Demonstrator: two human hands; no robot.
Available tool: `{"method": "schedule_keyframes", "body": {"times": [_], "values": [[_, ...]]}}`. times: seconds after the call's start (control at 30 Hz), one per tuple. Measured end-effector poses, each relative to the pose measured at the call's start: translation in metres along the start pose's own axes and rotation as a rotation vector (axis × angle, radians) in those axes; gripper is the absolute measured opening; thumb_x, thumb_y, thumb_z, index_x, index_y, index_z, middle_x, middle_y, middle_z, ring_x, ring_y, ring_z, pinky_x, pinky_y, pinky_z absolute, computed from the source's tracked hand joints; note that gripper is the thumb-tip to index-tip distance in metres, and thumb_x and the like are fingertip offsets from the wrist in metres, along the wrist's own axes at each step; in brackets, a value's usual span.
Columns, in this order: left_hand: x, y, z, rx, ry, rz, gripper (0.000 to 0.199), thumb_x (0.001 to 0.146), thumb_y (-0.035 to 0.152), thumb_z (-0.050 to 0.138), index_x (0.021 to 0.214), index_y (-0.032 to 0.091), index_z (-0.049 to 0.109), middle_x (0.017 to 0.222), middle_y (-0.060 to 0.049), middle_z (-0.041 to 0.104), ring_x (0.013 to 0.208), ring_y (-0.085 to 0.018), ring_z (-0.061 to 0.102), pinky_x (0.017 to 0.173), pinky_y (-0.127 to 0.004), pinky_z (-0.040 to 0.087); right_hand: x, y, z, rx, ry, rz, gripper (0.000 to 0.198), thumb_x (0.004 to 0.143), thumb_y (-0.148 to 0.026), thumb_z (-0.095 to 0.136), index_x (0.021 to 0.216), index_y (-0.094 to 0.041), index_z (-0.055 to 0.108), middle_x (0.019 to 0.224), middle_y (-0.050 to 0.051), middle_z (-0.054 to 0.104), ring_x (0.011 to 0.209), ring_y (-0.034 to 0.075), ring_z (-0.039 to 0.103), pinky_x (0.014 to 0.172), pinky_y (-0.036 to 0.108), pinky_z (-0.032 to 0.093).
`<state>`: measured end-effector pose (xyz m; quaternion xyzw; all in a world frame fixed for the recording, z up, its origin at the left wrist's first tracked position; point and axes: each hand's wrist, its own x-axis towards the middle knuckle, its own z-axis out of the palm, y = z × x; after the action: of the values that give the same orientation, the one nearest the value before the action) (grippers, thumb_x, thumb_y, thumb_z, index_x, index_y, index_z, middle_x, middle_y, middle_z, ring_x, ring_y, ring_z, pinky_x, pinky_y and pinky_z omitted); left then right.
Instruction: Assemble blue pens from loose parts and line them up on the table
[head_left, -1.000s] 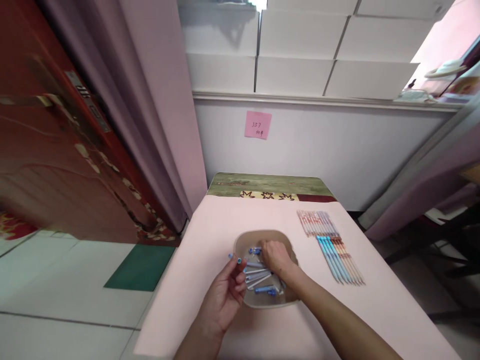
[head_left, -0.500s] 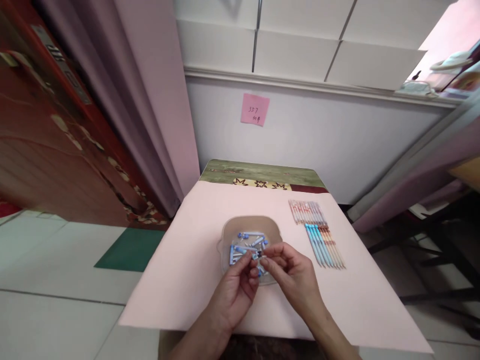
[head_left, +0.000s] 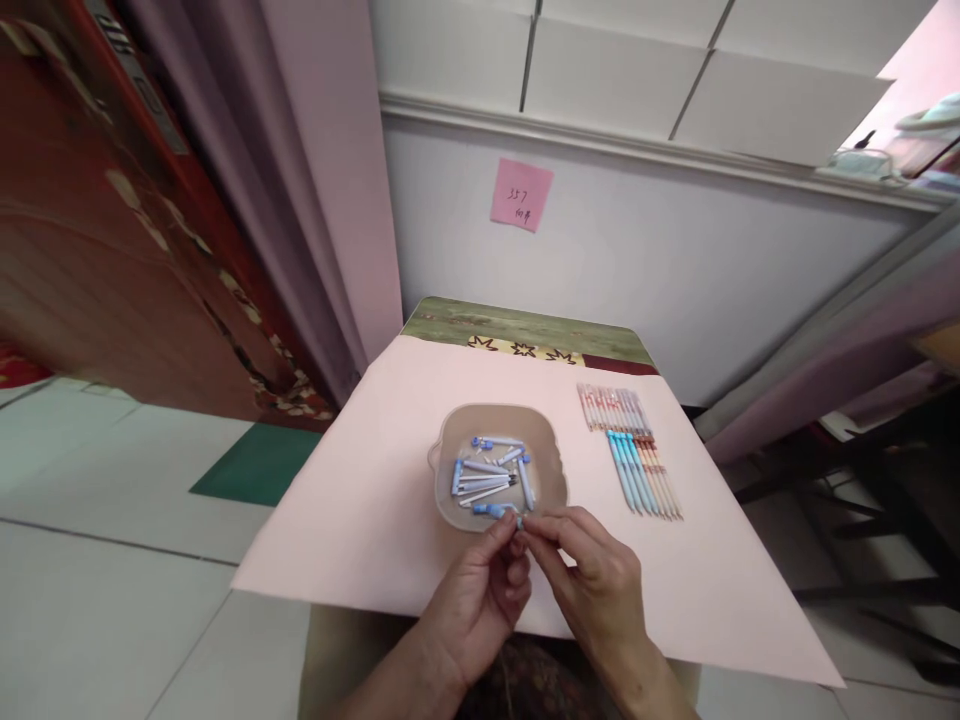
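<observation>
My left hand and my right hand meet at the near edge of a beige plastic basin. Their fingertips are pinched together on a small light-blue pen part, mostly covered by the fingers. Inside the basin lie loose pen pieces: blue barrels, thin white refills and small blue caps or clips. A blue piece rests close to my left thumb.
Right of the basin, several blue pens and beige-orange pens lie in a row, below a row of pink-and-white pens. A pink cloth covers the table. A pink note is on the wall behind.
Both hands have come nearer to me, off the basin's middle to its near edge, still pinching together. More of the loose pen pieces shows. The view has shifted slightly.
</observation>
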<state>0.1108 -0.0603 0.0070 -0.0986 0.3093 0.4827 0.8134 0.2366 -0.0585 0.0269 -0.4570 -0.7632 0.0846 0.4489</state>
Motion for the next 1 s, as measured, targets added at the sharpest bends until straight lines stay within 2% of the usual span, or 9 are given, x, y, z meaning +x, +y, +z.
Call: {"method": "schedule_keyframes", "body": {"times": [0.27,0.4,0.53,0.63,0.73,0.83,0.9,1.0], "values": [[-0.007,-0.009,-0.004,0.034,0.044,-0.035,0.015,0.08,0.02,0.067,0.077,0.011,0.056,0.056,0.002,0.056,0.039,-0.004,0.044,0.036,-0.014,0.032,-0.013,-0.004,-0.001,0.036,-0.022,0.02,0.011,0.086,-0.017,0.063,0.094,-0.02,0.069,0.085,0.002,0.07,0.075,0.012,0.067,0.069,0.019,0.053],[-0.012,-0.003,-0.003,0.051,0.018,-0.025,0.013,0.083,0.02,0.063,0.077,0.011,0.056,0.057,0.001,0.056,0.041,-0.005,0.045,0.036,-0.015,0.032,-0.012,-0.001,-0.011,0.048,-0.013,0.067,0.009,0.085,-0.019,0.065,0.092,-0.021,0.069,0.084,0.001,0.07,0.076,0.013,0.067,0.069,0.02,0.053],[-0.018,0.019,-0.003,0.071,0.062,0.131,0.008,0.085,0.018,0.059,0.081,0.011,0.057,0.065,-0.003,0.061,0.045,-0.007,0.049,0.037,-0.015,0.036,-0.002,0.018,-0.026,-0.119,0.04,0.123,0.008,0.087,-0.023,0.061,0.089,-0.022,0.069,0.083,0.002,0.071,0.071,0.014,0.066,0.065,0.022,0.052],[-0.023,0.041,-0.002,0.104,0.12,0.268,0.002,0.084,0.013,0.059,0.087,0.012,0.058,0.079,-0.008,0.067,0.048,-0.007,0.051,0.037,-0.015,0.038,0.013,0.039,-0.027,-0.238,0.002,0.159,0.011,0.087,-0.023,0.059,0.089,-0.022,0.07,0.085,0.002,0.071,0.071,0.014,0.066,0.067,0.023,0.05],[-0.029,0.058,-0.002,0.083,0.119,0.341,0.004,0.085,0.01,0.056,0.083,0.014,0.056,0.08,-0.008,0.067,0.046,-0.005,0.049,0.036,-0.013,0.037,0.033,0.055,-0.013,-0.285,-0.177,0.196,0.016,0.088,-0.023,0.055,0.09,-0.022,0.071,0.088,0.002,0.071,0.076,0.014,0.066,0.07,0.022,0.048],[-0.033,0.067,-0.004,0.053,0.11,0.37,0.008,0.087,0.01,0.053,0.08,0.013,0.055,0.072,-0.006,0.064,0.044,-0.005,0.046,0.035,-0.012,0.036,0.052,0.062,0.016,-0.406,-0.571,0.217,0.021,0.089,-0.023,0.052,0.097,-0.026,0.072,0.095,0.002,0.072,0.087,0.016,0.066,0.077,0.022,0.046],[-0.034,0.069,-0.006,0.039,0.116,0.37,0.01,0.088,0.01,0.052,0.079,0.013,0.055,0.07,-0.005,0.063,0.044,-0.004,0.046,0.034,-0.012,0.035,0.06,0.063,0.038,-0.405,-0.685,0.198,0.018,0.084,-0.025,0.058,0.091,-0.029,0.074,0.09,-0.001,0.074,0.083,0.015,0.067,0.072,0.021,0.046],[-0.036,0.07,-0.01,0.021,0.112,0.369,0.01,0.087,0.009,0.052,0.079,0.013,0.055,0.07,-0.005,0.062,0.044,-0.005,0.045,0.034,-0.012,0.034,0.065,0.06,0.068,-0.435,-0.779,0.168,0.017,0.077,-0.027,0.064,0.09,-0.028,0.075,0.089,0.001,0.075,0.085,0.019,0.068,0.07,0.023,0.046]]}}
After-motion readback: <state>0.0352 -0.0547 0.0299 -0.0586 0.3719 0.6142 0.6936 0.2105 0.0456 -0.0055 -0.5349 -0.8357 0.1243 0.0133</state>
